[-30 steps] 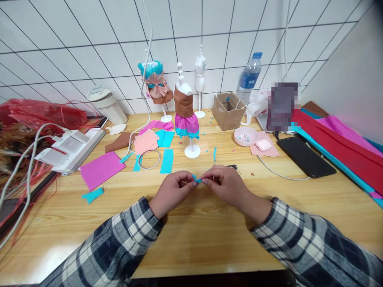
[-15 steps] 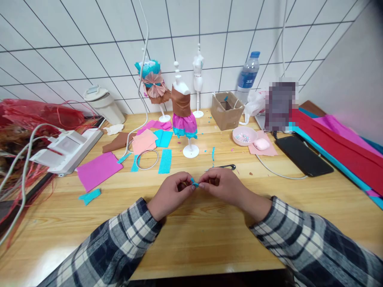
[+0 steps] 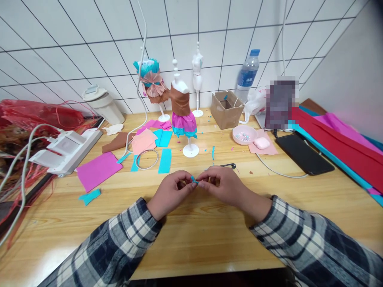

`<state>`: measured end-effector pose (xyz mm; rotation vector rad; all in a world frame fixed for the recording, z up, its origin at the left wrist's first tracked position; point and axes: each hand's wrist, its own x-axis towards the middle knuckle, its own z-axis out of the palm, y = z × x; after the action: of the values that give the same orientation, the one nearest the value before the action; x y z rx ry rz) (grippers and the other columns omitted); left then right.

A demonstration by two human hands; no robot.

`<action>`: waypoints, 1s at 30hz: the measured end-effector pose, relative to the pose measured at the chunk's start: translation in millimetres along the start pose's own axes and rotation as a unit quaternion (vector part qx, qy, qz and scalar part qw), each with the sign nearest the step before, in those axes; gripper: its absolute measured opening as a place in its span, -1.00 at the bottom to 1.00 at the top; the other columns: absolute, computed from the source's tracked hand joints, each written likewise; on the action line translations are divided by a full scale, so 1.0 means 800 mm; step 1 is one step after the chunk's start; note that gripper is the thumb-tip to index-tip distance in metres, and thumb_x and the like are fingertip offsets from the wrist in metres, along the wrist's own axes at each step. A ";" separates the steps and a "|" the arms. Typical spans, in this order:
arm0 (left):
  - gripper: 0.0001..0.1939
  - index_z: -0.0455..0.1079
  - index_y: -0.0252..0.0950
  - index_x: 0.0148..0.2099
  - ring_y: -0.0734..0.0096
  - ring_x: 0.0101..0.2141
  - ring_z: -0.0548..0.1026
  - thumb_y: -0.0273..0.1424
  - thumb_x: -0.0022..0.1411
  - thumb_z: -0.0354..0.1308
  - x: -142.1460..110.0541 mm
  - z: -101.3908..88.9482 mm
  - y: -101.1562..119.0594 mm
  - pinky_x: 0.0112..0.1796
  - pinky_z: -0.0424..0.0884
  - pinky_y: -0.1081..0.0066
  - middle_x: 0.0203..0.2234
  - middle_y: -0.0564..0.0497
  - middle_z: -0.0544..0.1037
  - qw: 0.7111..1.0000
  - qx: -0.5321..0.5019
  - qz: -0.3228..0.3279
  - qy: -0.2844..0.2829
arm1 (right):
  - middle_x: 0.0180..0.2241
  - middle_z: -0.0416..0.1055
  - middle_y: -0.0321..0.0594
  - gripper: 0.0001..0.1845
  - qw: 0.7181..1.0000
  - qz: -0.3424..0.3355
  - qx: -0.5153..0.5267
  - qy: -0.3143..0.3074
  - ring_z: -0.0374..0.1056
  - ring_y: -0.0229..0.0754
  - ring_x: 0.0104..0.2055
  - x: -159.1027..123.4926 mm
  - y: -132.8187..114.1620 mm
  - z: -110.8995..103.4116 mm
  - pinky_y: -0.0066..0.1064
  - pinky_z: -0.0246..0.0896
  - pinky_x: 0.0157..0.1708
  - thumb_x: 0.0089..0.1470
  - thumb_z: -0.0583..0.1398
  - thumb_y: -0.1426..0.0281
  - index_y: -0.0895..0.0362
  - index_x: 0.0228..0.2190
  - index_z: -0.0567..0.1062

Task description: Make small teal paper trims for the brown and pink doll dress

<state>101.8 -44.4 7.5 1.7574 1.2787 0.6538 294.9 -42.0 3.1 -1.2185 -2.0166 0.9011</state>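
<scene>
Between my fingertips is a small blue strip of crepe paper [image 3: 194, 180], mostly covered by the fingers. My left hand [image 3: 176, 189] pinches one end of it, and my right hand [image 3: 221, 183] pinches the other. Just beyond my right hand lies a black-handled tool [image 3: 229, 166], its front part hidden behind the fingers. A mini dress form [image 3: 181, 101] stands past my hands, wearing a brown top and a magenta skirt with a blue frilled hem. Cut blue crepe paper [image 3: 164, 161] lies beyond my left hand, beside a thin metal ring [image 3: 147, 159].
Behind stand a second dressed form [image 3: 153, 85], a bare white form [image 3: 198, 73], a cardboard box [image 3: 226, 115] and a water bottle [image 3: 249, 73]. A pink bowl of beads [image 3: 239, 139] and a black phone [image 3: 303, 154] sit right; a magenta sheet [image 3: 98, 170] and power strip [image 3: 70, 149] left.
Both hands keep their pinch on the blue strip, which shows a slightly different shape between the fingertips. The other things lie as before.
</scene>
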 end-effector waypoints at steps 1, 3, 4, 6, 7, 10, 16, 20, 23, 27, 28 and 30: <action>-0.80 0.39 -0.34 -0.38 0.47 -0.50 0.33 -0.28 0.14 0.14 0.000 0.000 0.001 -0.46 0.26 0.49 -0.52 0.05 0.43 1.000 0.001 0.003 -0.001 | -0.45 0.47 -0.29 -0.86 1.000 -0.002 0.004 0.002 0.30 -0.32 -0.49 0.000 0.000 0.000 -0.46 0.14 -0.46 0.01 0.26 0.36 0.08 -0.33 0.60; -0.82 0.40 -0.34 -0.37 0.47 -0.48 0.34 -0.31 0.13 0.13 -0.001 -0.001 0.002 -0.45 0.27 0.48 -0.51 0.04 0.44 1.000 0.002 0.007 -0.010 | -0.47 0.46 -0.30 -0.87 1.000 0.001 0.001 0.005 0.30 -0.32 -0.48 0.000 -0.001 -0.001 -0.46 0.14 -0.45 -0.01 0.27 0.38 0.08 -0.35 0.60; -0.83 0.40 -0.34 -0.36 0.48 -0.50 0.33 -0.32 0.13 0.13 -0.001 -0.001 0.003 -0.46 0.26 0.49 -0.52 0.05 0.43 1.000 0.003 0.009 -0.016 | -0.49 0.45 -0.31 -0.89 1.000 0.006 -0.001 0.002 0.30 -0.32 -0.48 0.001 -0.001 -0.001 -0.46 0.13 -0.46 -0.01 0.26 0.40 0.08 -0.38 0.60; -0.85 0.40 -0.34 -0.36 0.50 -0.52 0.30 -0.34 0.12 0.13 -0.002 -0.001 0.004 -0.48 0.24 0.50 -0.54 0.07 0.39 0.999 0.010 0.019 -0.032 | -0.51 0.44 -0.31 -0.91 1.000 0.022 0.008 -0.019 0.28 -0.32 -0.49 0.002 0.000 -0.001 -0.47 0.10 -0.48 -0.01 0.25 0.41 0.10 -0.41 0.59; -0.86 0.40 -0.34 -0.37 0.51 -0.52 0.29 -0.35 0.13 0.13 -0.002 -0.002 0.005 -0.49 0.23 0.50 -0.55 0.08 0.38 0.999 0.016 0.027 -0.038 | -0.51 0.44 -0.31 -0.91 0.999 0.032 0.018 -0.033 0.27 -0.32 -0.49 0.003 0.001 -0.002 -0.48 0.09 -0.49 -0.01 0.25 0.41 0.11 -0.42 0.58; -0.88 0.39 -0.33 -0.38 0.50 -0.50 0.29 -0.37 0.13 0.12 -0.003 -0.003 0.007 -0.47 0.23 0.50 -0.53 0.08 0.37 0.996 0.046 0.049 -0.053 | -0.52 0.42 -0.32 -0.92 0.996 0.046 0.040 -0.067 0.26 -0.33 -0.49 0.004 0.003 -0.004 -0.49 0.08 -0.50 -0.01 0.23 0.42 0.15 -0.44 0.55; -0.89 0.39 -0.32 -0.35 0.48 -0.47 0.30 -0.38 0.14 0.11 -0.004 -0.006 0.005 -0.45 0.24 0.49 -0.50 0.06 0.39 0.990 0.084 0.070 -0.084 | -0.53 0.37 -0.34 -0.95 0.999 -0.017 -0.014 -0.050 0.23 -0.34 -0.50 0.002 0.005 -0.005 -0.50 0.04 -0.49 -0.03 0.22 0.48 0.15 -0.46 0.51; -0.80 0.40 -0.32 -0.32 0.46 -0.45 0.32 -0.27 0.18 0.12 -0.002 -0.006 0.003 -0.43 0.26 0.48 -0.48 0.05 0.40 0.994 0.058 0.060 -0.069 | -0.52 0.37 -0.33 -0.97 0.997 -0.055 -0.054 -0.010 0.22 -0.35 -0.49 0.000 0.002 -0.006 -0.50 0.03 -0.47 -0.01 0.22 0.48 0.15 -0.45 0.49; -0.78 0.42 -0.32 -0.35 0.45 -0.45 0.34 -0.26 0.18 0.12 0.000 -0.005 0.001 -0.41 0.28 0.47 -0.49 0.03 0.41 0.996 0.054 0.050 -0.050 | -0.51 0.37 -0.33 -0.98 0.996 -0.070 -0.059 -0.005 0.22 -0.35 -0.49 0.000 0.001 -0.006 -0.50 0.03 -0.47 0.00 0.22 0.48 0.15 -0.44 0.49; -0.79 0.42 -0.32 -0.39 0.47 -0.48 0.31 -0.28 0.18 0.12 0.001 -0.005 0.000 -0.43 0.26 0.48 -0.52 0.05 0.39 0.995 0.050 0.056 -0.066 | -0.49 0.39 -0.32 -0.98 0.994 -0.080 -0.073 0.002 0.23 -0.33 -0.46 -0.001 -0.001 -0.005 -0.48 0.04 -0.45 0.00 0.22 0.48 0.15 -0.44 0.48; -0.79 0.42 -0.33 -0.39 0.48 -0.48 0.31 -0.29 0.18 0.12 0.000 -0.005 0.000 -0.44 0.26 0.48 -0.52 0.05 0.39 0.995 0.050 0.058 -0.069 | -0.47 0.40 -0.32 -0.97 0.994 -0.081 -0.071 0.006 0.24 -0.33 -0.45 -0.001 0.000 -0.005 -0.47 0.06 -0.44 0.01 0.21 0.48 0.14 -0.43 0.48; -0.80 0.42 -0.33 -0.39 0.47 -0.48 0.32 -0.30 0.18 0.12 0.000 -0.004 0.000 -0.43 0.26 0.47 -0.52 0.05 0.40 0.995 0.055 0.058 -0.068 | -0.41 0.43 -0.31 -0.88 0.995 -0.080 -0.051 0.012 0.25 -0.33 -0.45 -0.002 0.000 -0.004 -0.46 0.10 -0.42 0.02 0.21 0.47 0.13 -0.31 0.50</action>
<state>98.9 -43.7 9.3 1.9433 1.1450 0.5283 298.2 -42.4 4.9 -1.0970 -2.1290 0.7110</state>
